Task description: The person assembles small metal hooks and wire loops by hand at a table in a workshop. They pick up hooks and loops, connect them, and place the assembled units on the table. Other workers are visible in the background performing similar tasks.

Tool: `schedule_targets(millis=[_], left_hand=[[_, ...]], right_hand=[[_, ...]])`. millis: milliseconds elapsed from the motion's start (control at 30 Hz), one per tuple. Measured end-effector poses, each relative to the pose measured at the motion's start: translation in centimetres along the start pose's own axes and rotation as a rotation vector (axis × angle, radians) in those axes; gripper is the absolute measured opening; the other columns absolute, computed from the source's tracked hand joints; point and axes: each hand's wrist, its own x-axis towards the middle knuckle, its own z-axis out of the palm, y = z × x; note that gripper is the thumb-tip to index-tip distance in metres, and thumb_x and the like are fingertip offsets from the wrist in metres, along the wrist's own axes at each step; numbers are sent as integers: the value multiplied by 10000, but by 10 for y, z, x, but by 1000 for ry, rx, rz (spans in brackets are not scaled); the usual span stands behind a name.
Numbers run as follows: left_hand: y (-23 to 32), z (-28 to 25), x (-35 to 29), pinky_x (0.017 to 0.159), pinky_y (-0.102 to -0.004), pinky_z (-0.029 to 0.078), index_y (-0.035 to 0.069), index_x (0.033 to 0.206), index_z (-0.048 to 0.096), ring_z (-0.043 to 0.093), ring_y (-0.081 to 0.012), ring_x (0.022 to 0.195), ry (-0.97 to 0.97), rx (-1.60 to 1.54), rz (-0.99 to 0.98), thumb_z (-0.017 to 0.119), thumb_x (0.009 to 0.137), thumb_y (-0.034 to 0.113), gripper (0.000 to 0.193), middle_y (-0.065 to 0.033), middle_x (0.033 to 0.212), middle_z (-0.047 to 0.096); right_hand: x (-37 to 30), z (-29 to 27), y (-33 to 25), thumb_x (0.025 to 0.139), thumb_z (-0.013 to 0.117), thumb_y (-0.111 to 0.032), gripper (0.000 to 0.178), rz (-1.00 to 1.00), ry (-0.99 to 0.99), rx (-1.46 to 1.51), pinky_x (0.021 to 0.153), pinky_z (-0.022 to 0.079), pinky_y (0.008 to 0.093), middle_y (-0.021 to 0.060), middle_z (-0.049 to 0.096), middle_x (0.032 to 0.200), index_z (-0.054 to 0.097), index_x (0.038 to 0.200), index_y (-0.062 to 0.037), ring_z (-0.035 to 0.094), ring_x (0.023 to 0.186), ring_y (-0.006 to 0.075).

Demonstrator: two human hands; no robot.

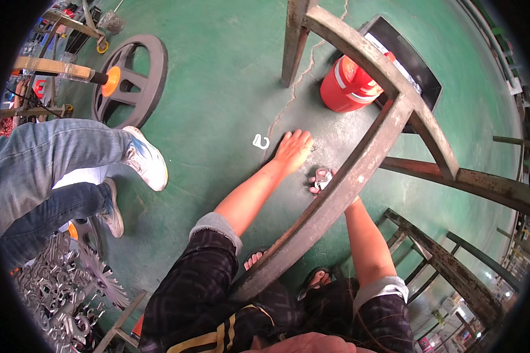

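Observation:
My left hand [294,150] is held out over the green floor, back upward, its fingers loosely bent and slightly apart; nothing shows in it, though the palm side is hidden. Left of it lies a small pale C-shaped hook piece [261,141] on the floor, apart from the fingers. My right hand [315,185] is closed on a silvery metal piece [322,178] with rounded openings. A bare metal frame beam [335,197] passes in front of the right hand and wrist, hiding much of them.
A red cooler jug [348,88] stands beside a black crate [403,50] beyond the frame. Another person's jeans and white shoe [147,162] are at the left, near a large spoked wheel [153,76]. Many metal parts [59,288] are heaped lower left. Rusty framing [447,265] stands right.

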Motion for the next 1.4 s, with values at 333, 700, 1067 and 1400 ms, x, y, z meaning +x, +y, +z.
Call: schedule_targets(millis=[333,700,1067,1400], left_hand=[[45,-16,-10,817,-420,376,77,941,607,506,-272,966,76,-236,84,567,825,199,174,-97,991,546],[137,41,-152,679,-380,410,118,740,583,531,-244,787,-147,-341,571,611,765,202,92,-44,782,519],[161,72,-178,743,-354,434,72,692,594,515,-221,884,-374,-374,695,569,802,182,157,-47,872,536],[138,-16,-94,837,-375,403,101,916,634,565,-222,976,144,-533,158,684,754,127,171,-31,967,601]], right_hand=[[-41,87,-19,995,413,-373,354,-108,49,-100,802,546,563,151,674,907,595,1031,-72,666,856,375],[-74,55,-25,955,478,-413,447,126,54,-237,764,559,510,204,627,1172,592,1211,-64,670,921,386],[-89,40,-40,967,479,-375,381,107,40,-177,731,562,541,178,651,1113,591,1165,-69,662,922,421],[-66,45,-22,966,486,-372,375,149,163,-216,791,550,507,154,674,1084,623,1151,-76,673,935,313]])
